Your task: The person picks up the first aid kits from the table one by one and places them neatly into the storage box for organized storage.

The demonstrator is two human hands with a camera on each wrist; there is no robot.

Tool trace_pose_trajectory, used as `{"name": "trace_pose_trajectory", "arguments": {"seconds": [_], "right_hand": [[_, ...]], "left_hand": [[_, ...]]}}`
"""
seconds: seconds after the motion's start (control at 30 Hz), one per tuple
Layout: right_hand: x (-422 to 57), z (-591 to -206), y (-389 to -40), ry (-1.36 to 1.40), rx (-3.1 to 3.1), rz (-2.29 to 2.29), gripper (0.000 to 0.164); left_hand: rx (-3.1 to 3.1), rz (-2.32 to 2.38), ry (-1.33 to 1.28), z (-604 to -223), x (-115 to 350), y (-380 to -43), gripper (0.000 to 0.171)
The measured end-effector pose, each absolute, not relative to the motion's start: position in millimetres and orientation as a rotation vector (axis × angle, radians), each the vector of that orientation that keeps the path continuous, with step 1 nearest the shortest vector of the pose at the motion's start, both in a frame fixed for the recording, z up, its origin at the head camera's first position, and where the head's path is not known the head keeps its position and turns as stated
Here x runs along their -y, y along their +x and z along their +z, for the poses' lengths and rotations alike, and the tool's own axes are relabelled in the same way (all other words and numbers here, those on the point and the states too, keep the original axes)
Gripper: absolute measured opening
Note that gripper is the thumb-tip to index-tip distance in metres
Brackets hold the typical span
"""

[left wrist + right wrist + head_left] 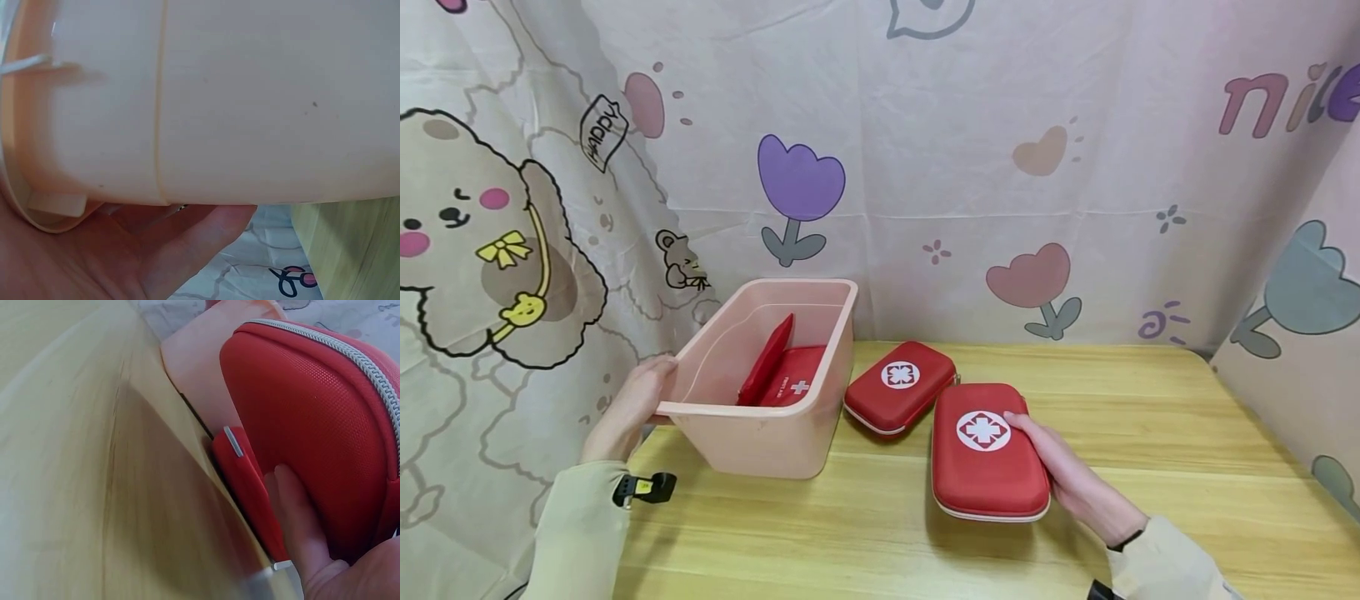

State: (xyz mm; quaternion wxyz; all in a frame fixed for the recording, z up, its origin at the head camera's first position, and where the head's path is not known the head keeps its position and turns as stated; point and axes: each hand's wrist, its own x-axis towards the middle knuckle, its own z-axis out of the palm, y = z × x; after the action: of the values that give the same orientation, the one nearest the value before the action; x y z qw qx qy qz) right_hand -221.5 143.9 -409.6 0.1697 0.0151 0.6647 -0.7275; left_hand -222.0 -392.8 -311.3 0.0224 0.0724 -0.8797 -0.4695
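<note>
large red case: held above the table, right of centre, printed face up with a white round cross emblem; a gap and a shadow show beneath it. right hand: pinching the case at its right side, thumb on the printed face, fingers against the underside. small red case: lies on the table, between the large red case and the pink bin, same emblem upward. the large case stands just beside it in the head view; whether they touch cannot be told. left hand: gripping the rim of the bin at its near left corner; in the left wrist view, fingers extend under the wall. bin contents: one thin red pouch, leaning, and one flat red pouch, marked "first aid" with a white cross. backdrop: printed cloth behind the table.
</note>
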Motion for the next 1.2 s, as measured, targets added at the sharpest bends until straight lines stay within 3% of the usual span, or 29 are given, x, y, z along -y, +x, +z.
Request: {"name": "trace_pose_trajectory", "arguments": {"seconds": [1.2], "right_hand": [[-124.8,-357.4,-245.1,-0.02,-1.83,-2.159,0.072]], "left_hand": [[2.713,-1.425,0.209,-312.7,391.9,-221.7,0.062]]}}
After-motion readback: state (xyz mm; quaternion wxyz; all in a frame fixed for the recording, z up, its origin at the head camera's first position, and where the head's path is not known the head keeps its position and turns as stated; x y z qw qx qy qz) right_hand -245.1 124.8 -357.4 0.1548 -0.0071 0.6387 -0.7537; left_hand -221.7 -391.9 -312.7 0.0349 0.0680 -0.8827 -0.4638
